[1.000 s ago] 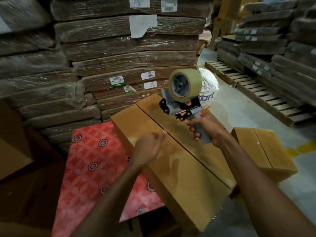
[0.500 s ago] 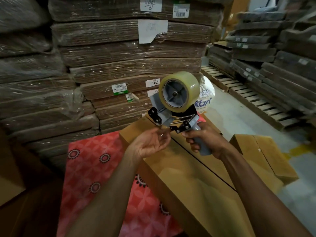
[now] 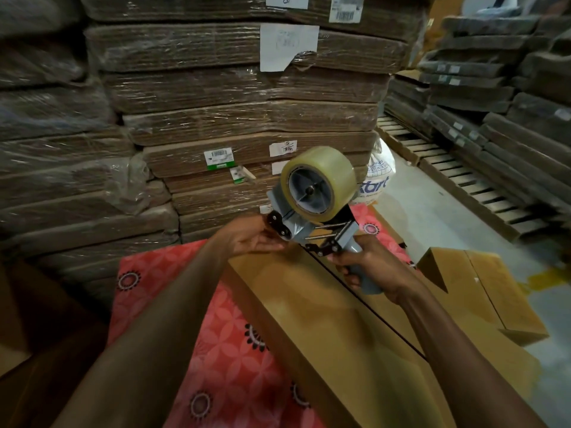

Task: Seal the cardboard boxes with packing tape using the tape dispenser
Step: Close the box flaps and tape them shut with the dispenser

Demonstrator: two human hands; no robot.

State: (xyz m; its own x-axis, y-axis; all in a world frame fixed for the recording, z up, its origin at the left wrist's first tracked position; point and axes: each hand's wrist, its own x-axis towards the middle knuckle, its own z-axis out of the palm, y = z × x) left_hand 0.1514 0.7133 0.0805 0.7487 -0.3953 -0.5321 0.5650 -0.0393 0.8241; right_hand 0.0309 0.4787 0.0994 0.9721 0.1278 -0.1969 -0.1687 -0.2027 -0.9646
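A long cardboard box (image 3: 312, 316) lies in front of me, flaps closed, with a dark seam running down its top. Above its far end I hold a grey tape dispenser (image 3: 312, 223) carrying a roll of clear tape (image 3: 321, 180). My right hand (image 3: 367, 267) grips the dispenser's handle. My left hand (image 3: 250, 239) reaches in, palm up, with its fingers touching the front roller end of the dispenser, where the tape comes out. Whether it pinches the tape end is hard to tell.
The box rests on a red patterned cloth (image 3: 216, 341). A second cardboard box (image 3: 482, 288) sits on the floor at right. Wrapped stacks of flat cardboard (image 3: 241, 118) rise just behind. Wooden pallets (image 3: 457, 174) and a white sack (image 3: 378, 177) stand at the right.
My left hand rose from the box top to the dispenser's front end. The dispenser moved up and slightly toward me; my view tilted upward.
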